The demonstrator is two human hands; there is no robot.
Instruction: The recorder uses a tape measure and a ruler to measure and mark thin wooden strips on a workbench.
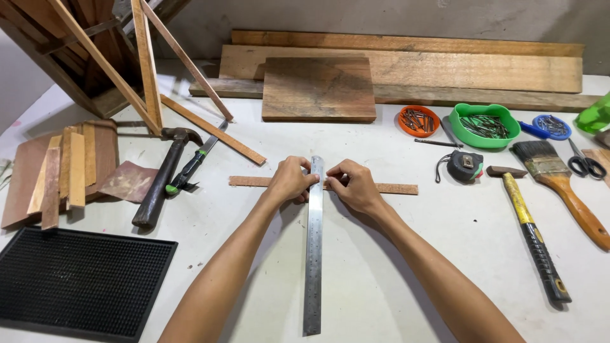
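A long steel ruler [313, 248] lies lengthwise toward the viewer at the middle of the tabletop [381, 279], its far end crossing a thin, flat strip of reddish-brown wood [397, 188] at a right angle — an arrangement suited to squaring the two. The left hand [289, 181] and right hand [352, 185] flank the ruler's far end, fingers curled and pinching the ruler's edges where it meets the strip, pressing both flat; neither hand is slack.

To the left lie a claw hammer with a dark handle [162, 178], a green-handled hand tool [190, 166], a stack of short wood offcuts [60, 168] and a black ribbed rubber mat [79, 279]. To the right lie a black tape measure [465, 166], a yellow-and-black-handled hammer [530, 232], a wooden-handled paintbrush [559, 184], scissors [586, 164], and orange [419, 121], green [484, 125] and blue [551, 126] dishes of nails — all within reach.

The tabletop is pale grey, scuffed and dusty. Planks [406, 67] are stacked against a grey wall behind.
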